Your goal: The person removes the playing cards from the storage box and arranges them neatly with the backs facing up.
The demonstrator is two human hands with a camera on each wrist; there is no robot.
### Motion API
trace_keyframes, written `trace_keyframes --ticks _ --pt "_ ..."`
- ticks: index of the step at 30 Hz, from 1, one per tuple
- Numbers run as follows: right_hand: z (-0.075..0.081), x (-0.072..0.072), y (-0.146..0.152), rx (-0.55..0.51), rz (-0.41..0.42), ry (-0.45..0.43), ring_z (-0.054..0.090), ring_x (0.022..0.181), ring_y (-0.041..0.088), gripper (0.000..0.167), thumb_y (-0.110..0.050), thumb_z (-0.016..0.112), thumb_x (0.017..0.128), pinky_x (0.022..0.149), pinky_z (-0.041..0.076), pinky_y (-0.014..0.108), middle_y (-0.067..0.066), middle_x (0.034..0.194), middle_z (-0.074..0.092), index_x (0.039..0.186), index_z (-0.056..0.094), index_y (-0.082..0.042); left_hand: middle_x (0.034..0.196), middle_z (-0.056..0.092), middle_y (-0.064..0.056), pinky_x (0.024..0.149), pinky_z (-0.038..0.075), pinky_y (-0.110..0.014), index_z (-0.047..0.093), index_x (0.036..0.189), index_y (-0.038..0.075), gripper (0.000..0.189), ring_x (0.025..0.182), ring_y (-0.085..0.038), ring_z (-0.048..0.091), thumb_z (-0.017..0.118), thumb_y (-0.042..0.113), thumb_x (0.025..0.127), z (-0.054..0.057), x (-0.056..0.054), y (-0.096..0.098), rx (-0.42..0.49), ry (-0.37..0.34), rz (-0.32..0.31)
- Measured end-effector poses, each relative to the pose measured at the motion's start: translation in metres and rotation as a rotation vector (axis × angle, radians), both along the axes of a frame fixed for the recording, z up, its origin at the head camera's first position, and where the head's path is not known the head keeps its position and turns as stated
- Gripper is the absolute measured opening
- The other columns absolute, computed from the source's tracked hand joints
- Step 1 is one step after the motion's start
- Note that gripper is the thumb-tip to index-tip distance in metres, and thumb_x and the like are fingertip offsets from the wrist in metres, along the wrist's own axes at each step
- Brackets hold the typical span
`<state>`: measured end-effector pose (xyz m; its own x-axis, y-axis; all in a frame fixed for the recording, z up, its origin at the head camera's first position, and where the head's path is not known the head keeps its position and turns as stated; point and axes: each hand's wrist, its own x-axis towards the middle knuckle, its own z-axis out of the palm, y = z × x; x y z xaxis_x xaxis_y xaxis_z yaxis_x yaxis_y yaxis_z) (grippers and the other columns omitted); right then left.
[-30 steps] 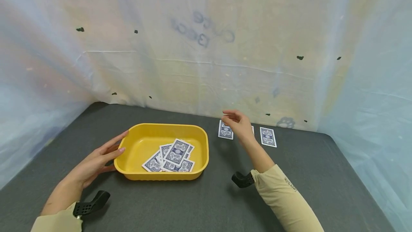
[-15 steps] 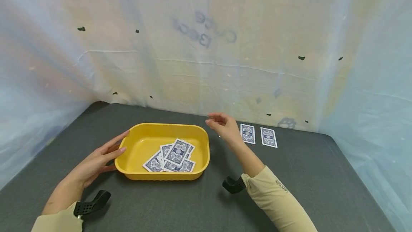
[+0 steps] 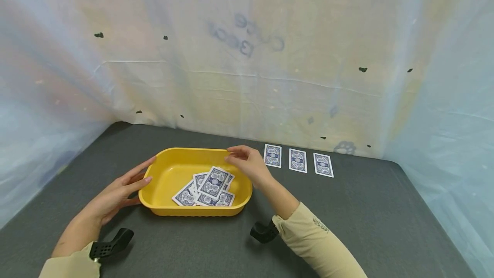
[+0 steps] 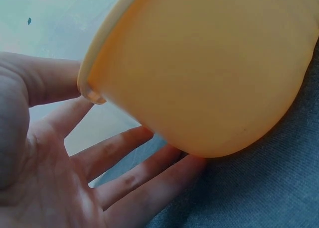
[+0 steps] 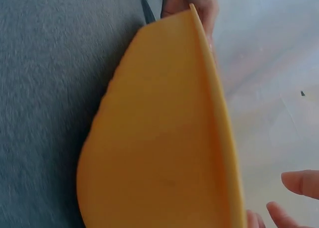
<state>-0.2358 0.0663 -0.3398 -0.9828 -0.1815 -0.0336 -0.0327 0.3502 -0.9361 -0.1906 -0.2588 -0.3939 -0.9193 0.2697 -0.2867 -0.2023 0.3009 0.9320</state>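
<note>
A yellow plastic tub (image 3: 181, 211) stands on the dark table, holding several overlapping playing cards (image 3: 214, 182) with blue patterned backs up. My left hand (image 3: 115, 194) rests against the tub's left end, thumb at the rim and fingers spread along the outer wall; the left wrist view shows these fingers (image 4: 134, 180) nearly straight. Over the tub's right rim hovers my right hand (image 3: 251, 166), fingers loosely bent, with no card visible in it. Three more cards lie face down in a row behind it: a left card (image 3: 272, 155), a middle card (image 3: 297, 160) and a right card (image 3: 323, 164).
A pale translucent sheet (image 3: 247, 98) hangs behind the table and along both sides. The dark tabletop (image 3: 366, 218) runs right of the tub and in front of it. Black wrist mounts (image 3: 112, 244) stick out from both forearms.
My right hand has moved left, from above the row of cards to the tub's right rim, uncovering the left and middle cards. The left hand and the tub stay in place.
</note>
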Motion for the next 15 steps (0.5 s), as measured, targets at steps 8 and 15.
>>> trace_keyframes --ticks 8,15 --pt "-0.008 0.003 -0.012 0.043 0.034 -0.056 0.059 0.113 0.026 0.040 -0.024 0.070 0.088 0.099 0.047 0.039 0.010 0.117 0.066 0.123 0.064 -0.005 0.159 0.004 -0.024 0.096 0.039 -0.066 0.002 0.155 0.033 0.071 0.141 -0.048 0.015 0.047 0.041 0.101 -0.001 0.000 0.000 -0.001 -0.004 0.003" --pt "-0.018 0.003 -0.020 0.059 0.052 -0.074 0.058 0.112 0.027 0.042 -0.023 0.072 0.086 0.097 0.049 0.039 0.013 0.119 0.064 0.123 0.064 -0.004 0.160 -0.001 -0.021 0.098 0.038 -0.066 0.002 0.155 0.033 0.071 0.142 -0.048 0.015 0.047 0.041 0.101 0.000 0.000 0.000 0.006 -0.002 -0.001"
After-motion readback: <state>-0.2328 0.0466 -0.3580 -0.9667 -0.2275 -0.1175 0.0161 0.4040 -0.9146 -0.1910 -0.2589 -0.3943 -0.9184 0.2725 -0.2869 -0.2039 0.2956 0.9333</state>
